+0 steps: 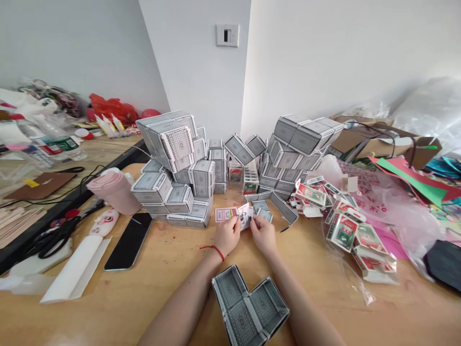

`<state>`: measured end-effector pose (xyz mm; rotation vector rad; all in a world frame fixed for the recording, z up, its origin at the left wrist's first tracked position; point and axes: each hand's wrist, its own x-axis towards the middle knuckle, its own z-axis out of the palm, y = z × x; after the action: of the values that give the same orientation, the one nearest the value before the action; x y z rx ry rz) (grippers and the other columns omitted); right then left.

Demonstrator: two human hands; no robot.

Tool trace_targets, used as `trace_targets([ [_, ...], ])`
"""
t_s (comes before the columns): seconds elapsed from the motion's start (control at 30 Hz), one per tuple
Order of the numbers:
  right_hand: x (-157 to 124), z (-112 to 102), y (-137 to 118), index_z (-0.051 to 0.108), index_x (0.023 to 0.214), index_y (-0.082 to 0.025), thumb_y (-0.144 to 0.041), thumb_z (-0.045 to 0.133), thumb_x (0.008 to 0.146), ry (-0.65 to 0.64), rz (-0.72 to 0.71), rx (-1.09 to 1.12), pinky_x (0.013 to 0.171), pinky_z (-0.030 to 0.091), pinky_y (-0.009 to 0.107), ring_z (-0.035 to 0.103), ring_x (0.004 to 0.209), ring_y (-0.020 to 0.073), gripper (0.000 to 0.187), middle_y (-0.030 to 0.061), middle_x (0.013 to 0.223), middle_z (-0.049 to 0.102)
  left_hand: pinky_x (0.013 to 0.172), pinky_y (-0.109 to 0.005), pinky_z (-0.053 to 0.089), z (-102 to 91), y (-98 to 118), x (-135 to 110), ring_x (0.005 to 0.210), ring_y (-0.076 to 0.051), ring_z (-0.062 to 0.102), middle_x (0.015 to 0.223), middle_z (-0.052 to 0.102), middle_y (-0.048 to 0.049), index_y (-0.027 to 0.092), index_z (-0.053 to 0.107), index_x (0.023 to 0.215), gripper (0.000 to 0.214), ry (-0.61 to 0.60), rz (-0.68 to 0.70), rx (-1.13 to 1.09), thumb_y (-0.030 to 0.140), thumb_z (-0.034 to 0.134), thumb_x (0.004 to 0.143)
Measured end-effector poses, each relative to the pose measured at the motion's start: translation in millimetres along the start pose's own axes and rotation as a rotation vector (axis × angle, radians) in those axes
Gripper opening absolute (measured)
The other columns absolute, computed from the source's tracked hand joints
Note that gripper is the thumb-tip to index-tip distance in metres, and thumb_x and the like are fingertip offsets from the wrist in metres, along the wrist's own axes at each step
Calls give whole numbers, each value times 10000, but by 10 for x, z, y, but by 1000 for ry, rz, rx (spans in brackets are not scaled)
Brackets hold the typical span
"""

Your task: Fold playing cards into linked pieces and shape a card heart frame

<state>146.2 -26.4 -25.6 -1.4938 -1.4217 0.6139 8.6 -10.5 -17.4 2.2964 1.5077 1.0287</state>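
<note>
Between the fingertips of both hands is a white playing card [245,217] with a dark figure on it. My left hand [227,234] pinches its left side, and a red cord circles that wrist. On the card's right edge, my right hand [264,234] is closed as well. A red-and-white printed card [225,214] lies just behind my left hand. Beyond my right hand lies a bent strip of grey-patterned cards [284,210]. An open L-shaped tray made of grey-backed cards [241,310] sits between my forearms, nearest me.
Stacks of grey card-built blocks rise at the left [176,144] and right [298,139]. Torn red-and-green card boxes [344,233] are heaped at right beside clear plastic. At left are a phone [128,241], a pink cup [113,192] and black scissors [59,235].
</note>
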Motion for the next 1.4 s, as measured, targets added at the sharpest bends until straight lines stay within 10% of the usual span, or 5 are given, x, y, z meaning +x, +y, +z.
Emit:
trace_targets([
  [0.33,-62,43,-24,645,910,-140,-319,355,835,116,-85,-387,497,374,269,534,476,173,349,85,632,646,474,-226,221,-19,25,2,427,-88,384,464,467,7,176,390,530,340,-73,-10,-133,280,363,853],
  [0.6,0,42,-21,630,915,-147,-324,409,799,23,-32,-17,604,452,265,608,675,186,305,76,788,683,481,-249,200,-21,25,20,465,-118,427,497,507,-19,182,434,572,297,34,-73,-59,268,365,848],
  [0.97,-77,66,-57,627,963,-148,-298,396,802,115,6,-303,551,402,274,576,578,190,319,87,707,662,471,-233,205,-23,59,8,423,-88,342,446,389,27,183,335,515,337,-34,-69,-214,276,381,835],
  [1.2,21,55,-58,649,845,-199,-355,549,737,25,214,576,776,455,346,601,836,216,214,55,898,675,464,-232,211,-47,4,79,452,-93,327,468,354,37,185,329,530,323,30,-182,-403,298,381,828],
  [1.4,60,16,-168,613,942,-204,-341,489,814,-312,534,1323,766,487,332,617,856,178,226,29,956,672,462,-216,232,-23,-16,96,488,-89,319,502,347,39,179,319,521,354,-65,-189,-597,371,419,801],
])
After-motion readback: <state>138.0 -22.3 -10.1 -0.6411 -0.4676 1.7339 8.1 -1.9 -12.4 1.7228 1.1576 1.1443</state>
